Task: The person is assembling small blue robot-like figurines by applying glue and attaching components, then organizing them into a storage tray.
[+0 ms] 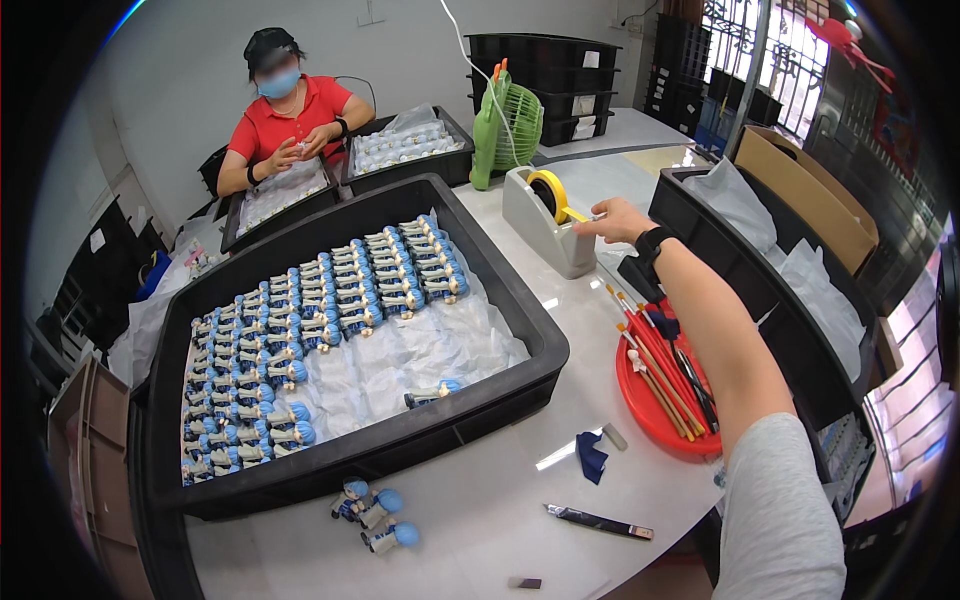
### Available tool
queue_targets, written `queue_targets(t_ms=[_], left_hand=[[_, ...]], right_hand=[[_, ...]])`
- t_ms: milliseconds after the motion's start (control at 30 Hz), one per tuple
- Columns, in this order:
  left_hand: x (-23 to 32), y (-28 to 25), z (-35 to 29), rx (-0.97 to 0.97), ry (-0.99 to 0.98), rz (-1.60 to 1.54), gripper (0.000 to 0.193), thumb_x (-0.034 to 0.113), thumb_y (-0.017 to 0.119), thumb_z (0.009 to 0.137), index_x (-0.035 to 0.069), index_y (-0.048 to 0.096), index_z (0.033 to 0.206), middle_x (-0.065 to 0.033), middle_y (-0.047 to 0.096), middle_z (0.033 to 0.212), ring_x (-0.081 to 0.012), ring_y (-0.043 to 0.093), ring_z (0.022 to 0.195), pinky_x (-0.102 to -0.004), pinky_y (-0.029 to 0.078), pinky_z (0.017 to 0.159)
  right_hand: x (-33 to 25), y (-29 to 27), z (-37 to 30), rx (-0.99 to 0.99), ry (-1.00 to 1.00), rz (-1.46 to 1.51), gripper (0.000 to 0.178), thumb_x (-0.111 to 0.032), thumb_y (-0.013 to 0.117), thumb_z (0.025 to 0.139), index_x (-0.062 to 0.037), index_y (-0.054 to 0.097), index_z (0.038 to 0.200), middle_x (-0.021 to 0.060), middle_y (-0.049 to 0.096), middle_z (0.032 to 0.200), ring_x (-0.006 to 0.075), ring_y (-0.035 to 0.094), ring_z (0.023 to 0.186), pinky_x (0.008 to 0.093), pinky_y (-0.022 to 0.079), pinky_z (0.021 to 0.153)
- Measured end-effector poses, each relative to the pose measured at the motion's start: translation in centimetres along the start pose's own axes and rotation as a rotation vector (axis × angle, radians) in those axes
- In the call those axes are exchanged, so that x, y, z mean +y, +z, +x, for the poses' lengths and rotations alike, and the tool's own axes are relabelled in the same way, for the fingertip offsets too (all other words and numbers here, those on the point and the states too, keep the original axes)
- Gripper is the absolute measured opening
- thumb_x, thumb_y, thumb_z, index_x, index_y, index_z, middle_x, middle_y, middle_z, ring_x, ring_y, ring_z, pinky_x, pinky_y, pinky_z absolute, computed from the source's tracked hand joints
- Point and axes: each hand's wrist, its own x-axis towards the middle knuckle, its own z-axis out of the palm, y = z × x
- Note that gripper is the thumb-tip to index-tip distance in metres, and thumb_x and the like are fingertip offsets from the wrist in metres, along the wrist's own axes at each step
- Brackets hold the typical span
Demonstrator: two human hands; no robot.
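Note:
My right hand [622,221] reaches out over the table from the lower right, a black band around its wrist. Its fingertips pinch the loose end of the yellow tape [572,213] at the front of a grey tape dispenser [535,222]. My left hand is out of view. A large black tray [440,425] holds rows of small blue-haired figurines [318,290] on white lining. One figurine [433,393] lies apart from the rows in that tray. Several more figurines [380,508] lie on the table in front of it.
Beside my forearm, a red basin [640,405] holds brushes. A craft knife [598,521], dark blue cloth [591,458] and small blade-like piece [525,583] lie nearer. Beyond stand a green fan [508,125] and a co-worker [290,125] handling a small piece. Black crates [690,215] line the right.

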Motion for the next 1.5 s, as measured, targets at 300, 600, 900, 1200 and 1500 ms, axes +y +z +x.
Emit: queue_targets(t_ms=[300,600,900,1200,1500], left_hand=[[0.0,-0.1,0.0,0.036,-0.022,-0.052,0.025,-0.008,0.042,0.078,-0.009,0.054,0.100,-0.0252,0.055,0.095,-0.0379,0.056,0.082,-0.0376,0.047,0.072],[0.2,-0.4,-0.3,0.036,-0.043,-0.055,0.023,-0.008,0.044,0.078,-0.009,0.056,0.098,-0.0251,0.056,0.095,-0.0381,0.056,0.084,-0.0383,0.047,0.074],[0.2,-0.6,-0.3,0.042,-0.047,-0.093,0.027,-0.012,0.042,0.075,-0.009,0.056,0.098,-0.0250,0.057,0.094,-0.0382,0.056,0.084,-0.0386,0.047,0.075],[-0.2,-0.4,-0.1,0.041,-0.029,-0.118,0.026,-0.012,0.043,0.075,-0.010,0.055,0.098,-0.0253,0.056,0.093,-0.0379,0.056,0.083,-0.0383,0.047,0.074],[-0.5,-0.3,-0.2,0.021,-0.032,-0.121,0.027,-0.010,0.042,0.076,-0.010,0.055,0.099,-0.0254,0.056,0.095,-0.0378,0.056,0.085,-0.0386,0.046,0.077]], right_hand=[[-3.3,3.0,-2.2,0.143,-0.044,-0.218,0.060,-0.043,0.072,0.059,0.0062,0.062,0.092,0.0192,0.062,0.085,0.0254,0.062,0.078,0.0333,0.049,0.068],[-2.9,3.0,-1.8,0.077,0.241,0.365,0.046,-0.038,0.053,0.075,-0.0021,0.057,0.104,0.0125,0.057,0.097,0.0215,0.057,0.080,0.0353,0.047,0.060],[-3.5,4.1,1.4,0.436,0.077,0.151,0.020,-0.017,0.057,0.067,-0.0032,0.068,0.076,0.0154,0.063,0.069,0.0219,0.063,0.069,0.0314,0.048,0.063],[-4.0,3.8,-2.0,0.425,0.244,0.473,0.043,0.002,0.061,0.062,0.0041,0.047,0.103,0.0142,0.060,0.074,0.0174,0.060,0.054,0.0252,0.049,0.051],[-2.4,5.2,-1.6,0.315,0.440,1.137,0.021,0.006,0.059,0.063,0.0043,0.050,0.082,0.0130,0.056,0.068,0.0171,0.054,0.047,0.0272,0.047,0.043]])
